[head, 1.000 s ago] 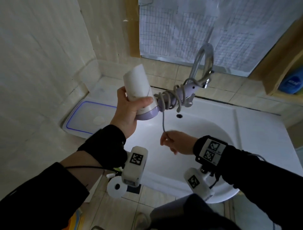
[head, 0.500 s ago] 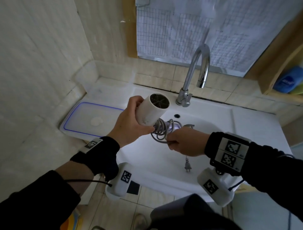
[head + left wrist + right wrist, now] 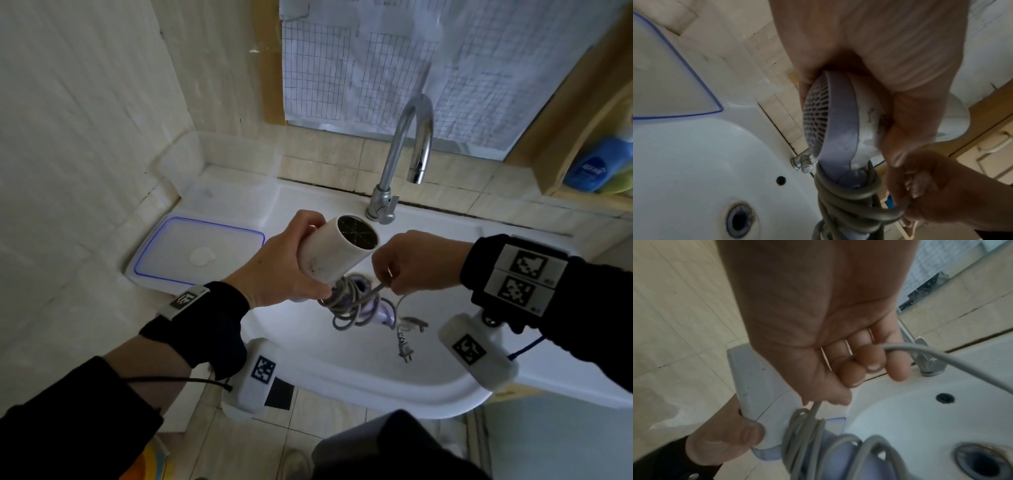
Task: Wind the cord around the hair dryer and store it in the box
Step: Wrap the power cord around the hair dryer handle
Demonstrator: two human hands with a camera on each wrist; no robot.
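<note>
Left hand is wrapped round the dryer barrel over the sink; right hand fingers pinch the cord, mostly coiled on the handle, plug dangling.

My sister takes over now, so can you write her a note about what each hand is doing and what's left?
Left hand grips the hair dryer barrel above the sink.
Right hand pinches the cord.
Done: several loops lie around the handle.
Left: the tail with the plug hangs loose; wind it in, then put the dryer in the clear box behind its lid.
</note>
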